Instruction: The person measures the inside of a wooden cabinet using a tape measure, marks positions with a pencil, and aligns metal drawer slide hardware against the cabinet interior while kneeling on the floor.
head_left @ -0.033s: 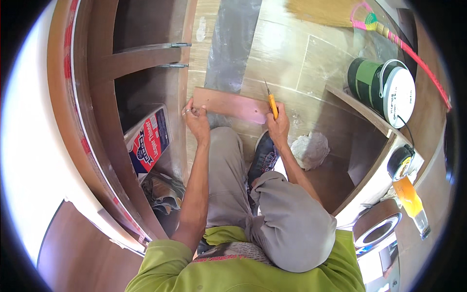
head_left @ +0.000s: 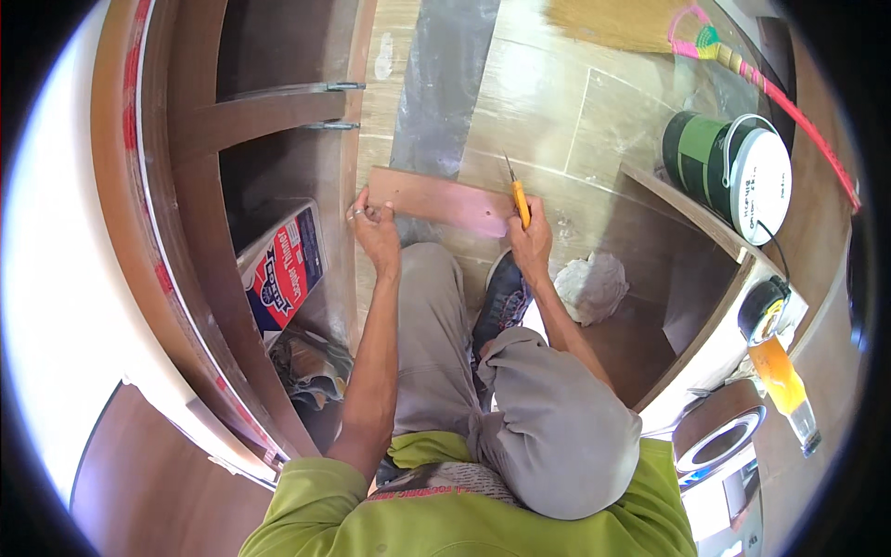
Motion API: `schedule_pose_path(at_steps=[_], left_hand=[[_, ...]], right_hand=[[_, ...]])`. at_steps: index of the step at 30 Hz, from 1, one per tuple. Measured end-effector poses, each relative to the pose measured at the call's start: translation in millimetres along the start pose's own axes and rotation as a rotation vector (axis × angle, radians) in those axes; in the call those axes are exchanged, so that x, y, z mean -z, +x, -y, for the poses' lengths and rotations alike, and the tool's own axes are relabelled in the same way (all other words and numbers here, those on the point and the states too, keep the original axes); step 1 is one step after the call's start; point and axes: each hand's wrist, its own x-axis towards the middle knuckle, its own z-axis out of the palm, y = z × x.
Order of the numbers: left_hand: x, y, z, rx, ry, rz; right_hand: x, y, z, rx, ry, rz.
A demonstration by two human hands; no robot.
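Note:
A narrow brown wooden board (head_left: 434, 198) with a pink smear toward its right end lies across in front of my knees, above the floor tiles. My left hand (head_left: 376, 230) is closed on its left end, thumb on the upper face and a ring on one finger. My right hand (head_left: 531, 243) is closed round a yellow utility knife (head_left: 521, 204), its thin dark blade pointing up and away. That hand is also at the board's right end; whether its fingers grip the board is hidden. A crumpled white cloth (head_left: 592, 288) lies to its right.
An open cabinet frame (head_left: 190, 186) stands on the left, a red and blue thinner can (head_left: 286, 267) inside. At right are a green and black paint pail (head_left: 698, 167), a tape roll (head_left: 719, 436), a paintbrush (head_left: 784, 381) and a wooden panel edge (head_left: 687, 209). A broom (head_left: 613, 23) lies far off.

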Motion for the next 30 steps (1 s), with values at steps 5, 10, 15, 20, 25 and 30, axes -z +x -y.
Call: schedule_pose_path(at_steps=[5, 10, 15, 20, 25, 30], left_hand=[[1, -1, 0, 0.019, 0.046, -0.009], [2, -3, -7, 0.025, 0.059, -0.009], [2, -2, -9, 0.036, 0.082, -0.027], [2, -3, -13, 0.033, 0.130, -0.028], [2, -3, -8, 0.029, 0.115, -0.037], [1, -4, -9, -0.106, 0.270, -0.042]], right_hand=[[3, 0, 3, -0.033, 0.002, 0.023], [4, 0, 7, -0.047, 0.002, 0.032], [5, 0, 10, -0.017, -0.002, 0.037], [3, -1, 10, -0.012, 0.028, 0.025], [2, -1, 6, -0.002, 0.030, 0.024], [3, -1, 4, 0.000, 0.021, 0.026]])
